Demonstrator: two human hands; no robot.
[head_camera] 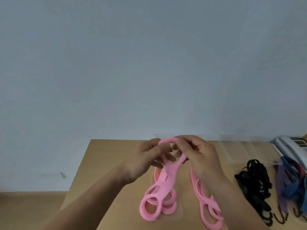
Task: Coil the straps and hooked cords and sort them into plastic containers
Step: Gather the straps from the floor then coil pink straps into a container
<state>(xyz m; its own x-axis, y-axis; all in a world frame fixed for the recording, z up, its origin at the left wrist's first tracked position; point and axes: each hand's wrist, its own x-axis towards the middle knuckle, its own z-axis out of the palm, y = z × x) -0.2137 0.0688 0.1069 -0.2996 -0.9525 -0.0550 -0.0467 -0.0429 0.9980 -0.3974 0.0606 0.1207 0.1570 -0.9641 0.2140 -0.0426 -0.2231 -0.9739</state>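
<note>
Fingers (163,147) of left hand (146,161) and right hand (199,155) pinch the top ring of the pink looped strap (167,173) over the middle of the desk (116,155), tail resting on it. Risk: springy material slips free mid-coil, uncurling onto the second pink strap (204,201) beside it.

Your one head-worn wide-angle camera is facing forward and barely down: the grey wall (149,63) is filling the upper frame, while the wooden table (106,156), your left hand (147,161), right hand (201,156) and the pink strap (167,175) are sitting close, low in view.
</note>
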